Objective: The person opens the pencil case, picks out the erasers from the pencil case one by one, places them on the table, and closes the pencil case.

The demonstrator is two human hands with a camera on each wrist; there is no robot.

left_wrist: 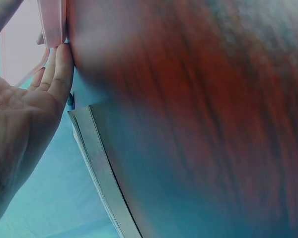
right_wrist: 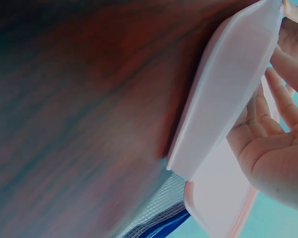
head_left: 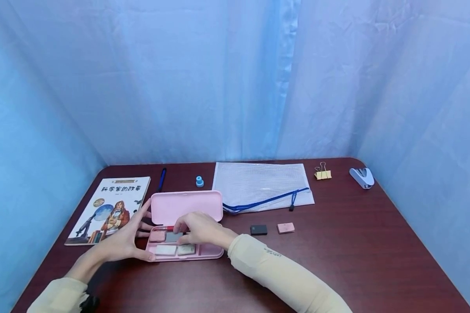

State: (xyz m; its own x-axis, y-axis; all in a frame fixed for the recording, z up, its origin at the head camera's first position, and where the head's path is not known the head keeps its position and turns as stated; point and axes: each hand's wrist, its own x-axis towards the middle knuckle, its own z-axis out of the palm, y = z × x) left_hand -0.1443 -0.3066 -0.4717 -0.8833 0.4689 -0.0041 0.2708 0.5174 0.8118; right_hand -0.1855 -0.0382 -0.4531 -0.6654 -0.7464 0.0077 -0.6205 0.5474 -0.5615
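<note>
A pink pencil case [head_left: 186,208] lies with its lid raised. My left hand [head_left: 121,237] is spread along its left end, the thumb at the front corner and the straight fingers by the lid and side. My right hand [head_left: 199,228] reaches down into the case, thumb and bent fingers pinching at a grey eraser [head_left: 172,237]. Beside that lies a pink eraser [head_left: 157,236]; two whitish erasers, one at the left [head_left: 166,250] and one more mottled [head_left: 186,249], fill the front compartments. A red pen [head_left: 165,228] in the back slot is partly hidden by my right hand.
Right of the case lie a black eraser [head_left: 258,229] and another pink eraser [head_left: 286,228]. Behind are a mesh zip pouch [head_left: 262,182], a small blue object [head_left: 199,181] and a blue pen [head_left: 162,179]. A book [head_left: 109,208], binder clip [head_left: 323,173] and stapler [head_left: 362,178] flank them.
</note>
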